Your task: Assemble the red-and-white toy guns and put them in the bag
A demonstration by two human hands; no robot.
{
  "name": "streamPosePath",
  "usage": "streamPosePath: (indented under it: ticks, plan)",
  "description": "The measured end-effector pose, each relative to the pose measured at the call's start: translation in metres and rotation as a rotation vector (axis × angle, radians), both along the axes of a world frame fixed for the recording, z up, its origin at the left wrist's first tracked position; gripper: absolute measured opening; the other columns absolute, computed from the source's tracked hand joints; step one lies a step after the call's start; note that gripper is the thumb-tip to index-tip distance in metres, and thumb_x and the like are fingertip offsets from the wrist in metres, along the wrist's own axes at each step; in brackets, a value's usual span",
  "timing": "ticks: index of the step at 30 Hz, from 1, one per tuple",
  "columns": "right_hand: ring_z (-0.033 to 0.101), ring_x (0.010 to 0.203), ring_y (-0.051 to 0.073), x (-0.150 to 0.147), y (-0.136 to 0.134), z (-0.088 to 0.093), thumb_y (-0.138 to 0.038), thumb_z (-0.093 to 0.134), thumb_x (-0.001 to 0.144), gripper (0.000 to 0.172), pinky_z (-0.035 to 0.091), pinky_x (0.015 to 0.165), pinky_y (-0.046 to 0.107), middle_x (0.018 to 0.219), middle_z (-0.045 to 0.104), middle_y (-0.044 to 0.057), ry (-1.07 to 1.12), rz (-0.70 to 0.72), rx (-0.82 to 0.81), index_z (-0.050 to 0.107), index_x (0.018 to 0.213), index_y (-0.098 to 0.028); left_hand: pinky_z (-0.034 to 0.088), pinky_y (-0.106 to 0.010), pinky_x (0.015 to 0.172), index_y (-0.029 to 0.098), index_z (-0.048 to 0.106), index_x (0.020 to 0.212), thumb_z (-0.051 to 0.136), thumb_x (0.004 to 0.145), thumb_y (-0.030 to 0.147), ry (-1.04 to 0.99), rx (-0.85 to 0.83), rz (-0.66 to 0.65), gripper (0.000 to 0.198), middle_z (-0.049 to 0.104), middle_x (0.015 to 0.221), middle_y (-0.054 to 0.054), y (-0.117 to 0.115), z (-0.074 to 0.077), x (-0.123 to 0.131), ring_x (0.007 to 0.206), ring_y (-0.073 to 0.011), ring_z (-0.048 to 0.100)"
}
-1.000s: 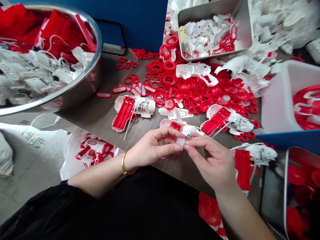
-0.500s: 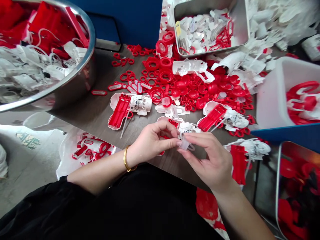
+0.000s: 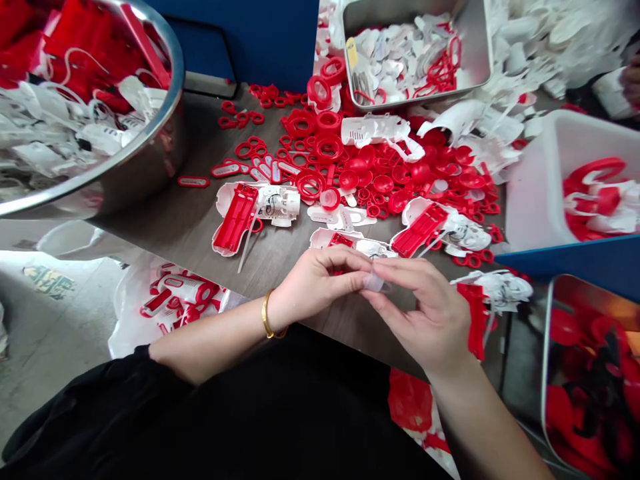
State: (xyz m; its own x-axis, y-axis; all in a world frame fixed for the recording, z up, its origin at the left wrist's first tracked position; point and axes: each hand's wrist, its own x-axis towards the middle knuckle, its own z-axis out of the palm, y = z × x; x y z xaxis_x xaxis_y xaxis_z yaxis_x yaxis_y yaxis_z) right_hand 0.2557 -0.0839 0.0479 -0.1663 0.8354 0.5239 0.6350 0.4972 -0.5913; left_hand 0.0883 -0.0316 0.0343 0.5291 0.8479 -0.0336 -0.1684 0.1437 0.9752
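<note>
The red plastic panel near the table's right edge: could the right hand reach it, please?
Probably yes: the right hand sits beside the red panel, nothing between, though pinching a small clear piece.

I could not make out the whole of the clear plastic piece (image 3: 373, 283). The left hand (image 3: 320, 283) and right hand (image 3: 420, 313) covered most of it, so its shape stayed hidden from me. They also blocked part of the white casing (image 3: 321, 239) behind them. The wires inside another casing (image 3: 274, 203) were too small for me to read. The steel bowl (image 3: 176, 87) ran off the top and left of my picture, and the metal tray (image 3: 546, 373) off the right. The white bin (image 3: 530, 193) was cut off at the right, as was a co-worker's hand (image 3: 631, 80) in the top corner.
</note>
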Motion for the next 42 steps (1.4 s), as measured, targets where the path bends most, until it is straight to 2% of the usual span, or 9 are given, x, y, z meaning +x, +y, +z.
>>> streamPosePath:
  ticks: [3, 10, 16, 21, 24, 29, 32, 36, 42]
  plan:
    - [0.067, 0.093, 0.020, -0.002, 0.000, 0.001, -0.013, 0.072, 0.077, 0.035, 0.058, 0.079, 0.037, 0.102, 0.069, 0.004, -0.035, -0.025, 0.014, 0.063, 0.107, -0.028, 0.051, -0.027, 0.077, 0.014, 0.070, 0.078, 0.069, 0.079, 0.023, -0.002, 0.004, -0.041, 0.009, 0.069, 0.086, -0.003, 0.003, 0.001, -0.001, 0.081, -0.0138, 0.063]
    - [0.064, 0.103, 0.024, 0.007, -0.004, 0.001, -0.027, 0.074, 0.077, 0.030, 0.056, 0.084, 0.040, 0.111, 0.066, 0.007, 0.189, 0.012, -0.205, 0.065, 0.105, -0.025, 0.050, -0.027, 0.075, 0.017, 0.062, 0.074, 0.063, 0.079, 0.018, 0.135, 0.482, 0.194, 0.006, 0.064, 0.083, -0.003, -0.007, 0.002, 0.009, 0.080, -0.0138, 0.060]
    - [0.061, 0.055, 0.011, 0.018, -0.003, 0.011, -0.028, 0.068, 0.081, 0.006, 0.048, 0.050, 0.023, 0.070, 0.068, -0.002, 0.081, -0.159, -0.505, 0.067, 0.082, -0.022, 0.050, -0.024, 0.067, 0.018, 0.057, 0.081, 0.055, 0.079, 0.013, 0.245, 0.858, 0.233, 0.006, 0.061, 0.091, -0.005, -0.018, -0.016, 0.017, 0.079, -0.0124, 0.058]
    - [0.057, 0.055, 0.011, 0.022, 0.003, 0.001, -0.020, 0.065, 0.080, 0.008, 0.046, 0.052, 0.024, 0.066, 0.062, -0.003, -0.209, -0.176, -0.205, 0.061, 0.074, -0.021, 0.048, -0.033, 0.084, 0.017, 0.059, 0.080, 0.053, 0.080, 0.011, 0.371, 0.937, -0.073, 0.008, 0.063, 0.093, -0.007, -0.038, -0.017, 0.000, 0.094, -0.0187, 0.055]
    - [0.058, 0.059, 0.013, 0.023, 0.005, -0.012, -0.021, 0.063, 0.083, 0.010, 0.046, 0.055, 0.026, 0.066, 0.060, -0.001, -0.297, -0.102, -0.069, 0.058, 0.074, -0.021, 0.041, -0.039, 0.096, 0.017, 0.061, 0.081, 0.056, 0.080, 0.017, 0.479, 0.996, -0.168, 0.005, 0.064, 0.101, -0.008, -0.028, -0.011, -0.010, 0.109, -0.0241, 0.052]
    - [0.060, 0.068, 0.016, 0.028, 0.006, -0.025, -0.015, 0.063, 0.082, 0.008, 0.050, 0.062, 0.028, 0.073, 0.064, 0.002, -0.418, -0.009, 0.098, 0.060, 0.078, -0.021, 0.020, -0.058, 0.108, 0.011, 0.051, 0.126, 0.068, 0.067, 0.051, 0.770, 1.100, -0.136, 0.073, 0.043, 0.140, -0.021, 0.020, -0.011, 0.002, 0.130, -0.0421, 0.032]
    - [0.059, 0.068, 0.016, 0.031, 0.007, -0.029, -0.012, 0.063, 0.081, 0.010, 0.051, 0.063, 0.028, 0.073, 0.064, 0.002, -0.496, 0.011, 0.193, 0.061, 0.078, -0.021, 0.028, -0.051, 0.103, 0.009, 0.049, 0.129, 0.063, 0.075, 0.041, 0.895, 1.151, -0.270, 0.064, 0.056, 0.123, -0.018, 0.034, -0.015, 0.013, 0.116, -0.0360, 0.048]
    - [0.057, 0.068, 0.016, 0.025, -0.002, -0.042, -0.010, 0.065, 0.079, 0.012, 0.051, 0.060, 0.028, 0.071, 0.064, 0.002, -0.502, 0.049, 0.259, 0.061, 0.078, -0.021, 0.036, -0.043, 0.093, 0.012, 0.052, 0.126, 0.061, 0.078, 0.040, 0.918, 1.161, -0.280, 0.056, 0.060, 0.115, -0.013, 0.029, -0.018, 0.011, 0.108, -0.0321, 0.052]
    - [0.062, 0.074, 0.016, 0.006, -0.031, -0.061, -0.009, 0.067, 0.079, 0.018, 0.054, 0.068, 0.030, 0.081, 0.065, 0.003, -0.181, -0.258, 0.047, 0.060, 0.091, -0.021, 0.036, -0.041, 0.092, 0.013, 0.050, 0.126, 0.059, 0.078, 0.037, 0.938, 1.133, -0.216, 0.055, 0.058, 0.121, -0.013, 0.015, -0.019, 0.002, 0.107, -0.0303, 0.052]
